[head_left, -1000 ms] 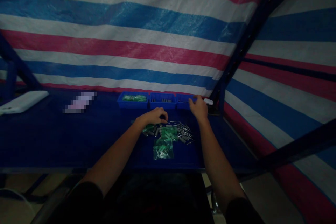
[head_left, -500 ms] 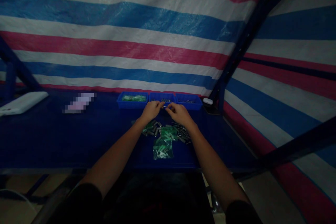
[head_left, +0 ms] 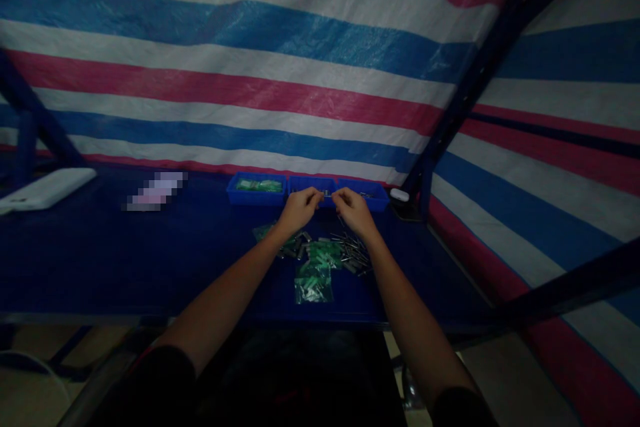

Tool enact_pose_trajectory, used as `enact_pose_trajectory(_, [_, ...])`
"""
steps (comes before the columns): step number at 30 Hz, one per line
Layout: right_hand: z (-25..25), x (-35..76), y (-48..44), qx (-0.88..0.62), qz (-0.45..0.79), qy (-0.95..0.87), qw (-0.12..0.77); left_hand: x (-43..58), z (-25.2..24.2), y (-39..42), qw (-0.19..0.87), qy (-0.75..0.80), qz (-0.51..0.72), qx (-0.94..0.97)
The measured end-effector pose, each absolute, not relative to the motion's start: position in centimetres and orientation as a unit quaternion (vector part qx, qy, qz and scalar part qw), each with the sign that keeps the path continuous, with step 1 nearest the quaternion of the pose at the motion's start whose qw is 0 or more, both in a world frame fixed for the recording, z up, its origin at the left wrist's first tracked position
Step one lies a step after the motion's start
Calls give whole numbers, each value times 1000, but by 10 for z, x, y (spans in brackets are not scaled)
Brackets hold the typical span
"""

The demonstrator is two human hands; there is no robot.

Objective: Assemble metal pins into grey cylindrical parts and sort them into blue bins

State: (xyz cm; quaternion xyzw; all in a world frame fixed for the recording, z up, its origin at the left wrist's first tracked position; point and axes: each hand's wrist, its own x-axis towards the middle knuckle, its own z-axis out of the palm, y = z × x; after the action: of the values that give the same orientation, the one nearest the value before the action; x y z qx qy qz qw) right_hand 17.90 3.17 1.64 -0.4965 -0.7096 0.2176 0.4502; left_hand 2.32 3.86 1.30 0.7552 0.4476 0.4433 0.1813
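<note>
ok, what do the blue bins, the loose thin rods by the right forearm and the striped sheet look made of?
Blue bins: probably molded plastic, with uniform colour and thin, straight rims.
Thin rods: likely bare metal, grey with bright glints; which metal, I can't tell.
Striped sheet: looks like plastic tarp, semi-gloss, with creases and shiny highlights.

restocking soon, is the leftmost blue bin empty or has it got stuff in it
Not empty: the leftmost blue bin has green and pale items showing above its front wall.
</note>
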Motion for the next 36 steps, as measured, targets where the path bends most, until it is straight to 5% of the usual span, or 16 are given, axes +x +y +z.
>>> enact_pose_trajectory(6, [24,179,25,-491,119,-757,414,25,11,38,180,454,413,768])
enact_pose_trajectory(11, [30,206,33,-659,-21,-635,403,31,0,46,120,425,277,854])
enact_pose_trajectory(18, [12,215,42,-689,35,-633,351,51,-6,42,18,451,114,885])
enact_pose_trajectory(22, [6,203,44,-595,78,-723,342,47,-8,41,48,462,143,874])
enact_pose_trajectory(28, [7,196,38,-498,142,-786,337,33,-10,50,230,441,329,803])
enact_pose_trajectory(36, [12,192,32,-463,121,-797,369,34,-8,49,254,444,418,751])
